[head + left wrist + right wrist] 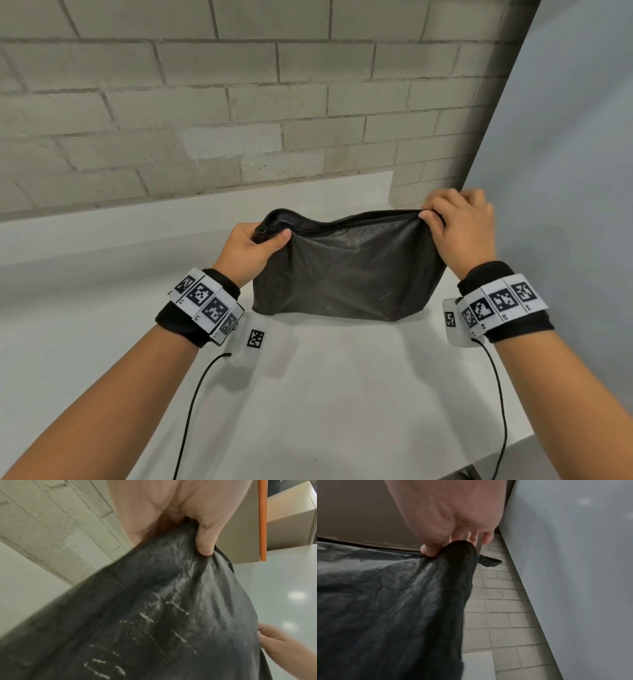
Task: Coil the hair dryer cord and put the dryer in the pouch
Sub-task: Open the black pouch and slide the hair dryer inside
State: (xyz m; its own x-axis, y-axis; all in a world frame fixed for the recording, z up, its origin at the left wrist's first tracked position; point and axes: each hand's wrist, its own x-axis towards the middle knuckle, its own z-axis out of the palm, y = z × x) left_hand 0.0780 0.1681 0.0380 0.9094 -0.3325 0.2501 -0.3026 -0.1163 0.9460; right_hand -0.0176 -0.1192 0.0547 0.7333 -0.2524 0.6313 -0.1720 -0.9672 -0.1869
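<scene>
Currently held upright on the tabletop (342, 394): pouch (346, 270), black, bulging, standing just in front of the brick wall (205, 102). Left hand (245, 251) curled round the pouch's left top corner, thumb pinching the fabric near the zip end. Right hand (460, 226) pinching the right top corner between thumb and fingers, other fingers loosely bent. Zip (342, 219) apparently closed along most of the top, a short gap showing at the left end. Dryer and cord not visible anywhere; judged to be inside the pouch, given the bulge, but not confirmed.

Risks noted:
- Fabric or cord caught in the zip teeth if pulled shut over a bulging load.
- Pouch tipping off its base toward the wall if either pinch loosens.
- Right corner slipping from the thumb pinch, grip being shallow.
- Cord uncoiling inside, unverifiable from outside.
</scene>
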